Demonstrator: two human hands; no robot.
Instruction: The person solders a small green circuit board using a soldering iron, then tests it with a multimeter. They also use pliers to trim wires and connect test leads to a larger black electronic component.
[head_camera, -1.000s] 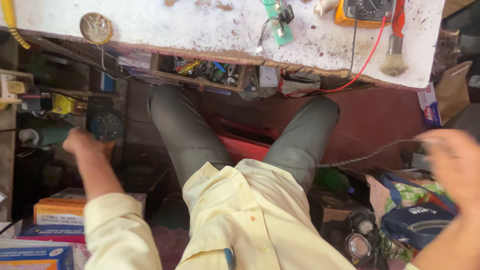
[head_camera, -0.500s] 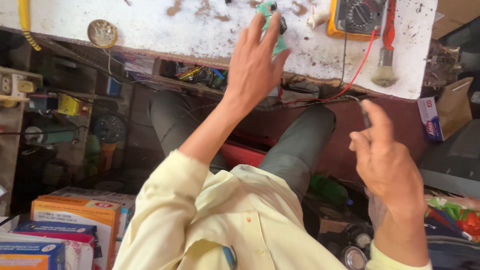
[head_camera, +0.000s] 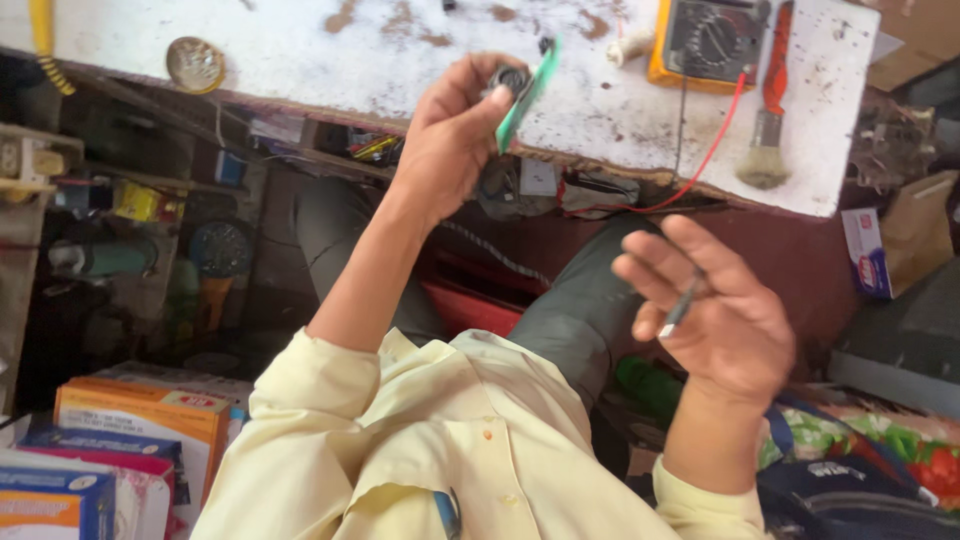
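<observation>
While we lift the green circuit board (head_camera: 527, 92) edge-on in our left hand (head_camera: 452, 140), pinched between thumb and fingers above the white workbench (head_camera: 300, 50) to see its parts, our right hand (head_camera: 722, 318) half-closes on a thin dark tool (head_camera: 683, 303) (perhaps a probe). Half a second ago the left reached flat over the board and the right looked empty

1. An orange box (head_camera: 150, 425) sits low, well below my left hand (head_camera: 455, 140).
2. Blue and red boxes (head_camera: 70, 485) are stacked just beside it, lower left.
3. A white carton (head_camera: 868, 255) with a blue-red label stands right of my right hand (head_camera: 715, 315).
4. The yellow meter's dial face (head_camera: 712, 38) lies above my right hand.
</observation>
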